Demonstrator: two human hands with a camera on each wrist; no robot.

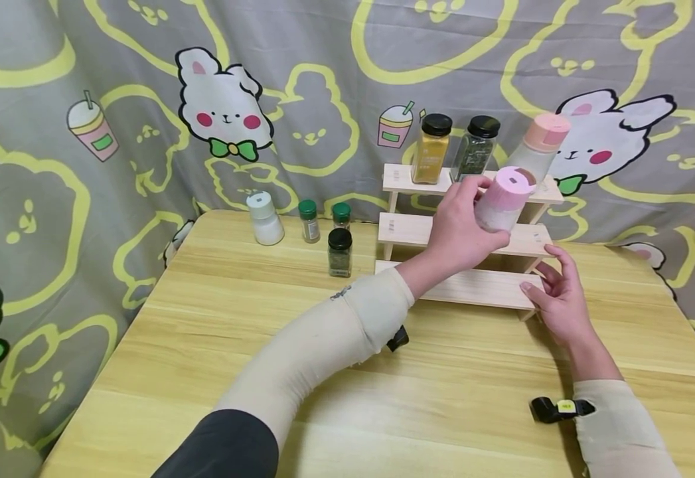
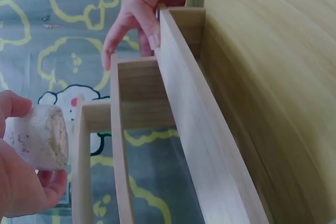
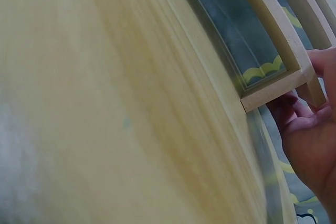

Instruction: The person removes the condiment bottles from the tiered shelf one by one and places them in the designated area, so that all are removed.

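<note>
My left hand (image 1: 463, 222) holds a seasoning bottle with a pink lid (image 1: 505, 196) in front of the upper tiers of a three-step wooden rack (image 1: 466, 289). The left wrist view shows that bottle's whitish base (image 2: 44, 137) between the thumb and fingers, apart from the rack. At the rack's right end, my right hand (image 1: 562, 295) grips the side, thumb on the lowest step and a finger at the middle step. On the top step stand a jar of yellow spice (image 1: 431, 153), a jar of dark herbs (image 1: 475, 149) and a peach-lidded bottle (image 1: 544, 136), partly hidden.
Left of the rack on the wooden table (image 1: 204, 332) stand a white-lidded shaker (image 1: 265, 219), two green-capped jars, one at the front (image 1: 309, 222), and a black-capped jar (image 1: 340, 253). A patterned curtain (image 1: 299, 40) hangs behind the table.
</note>
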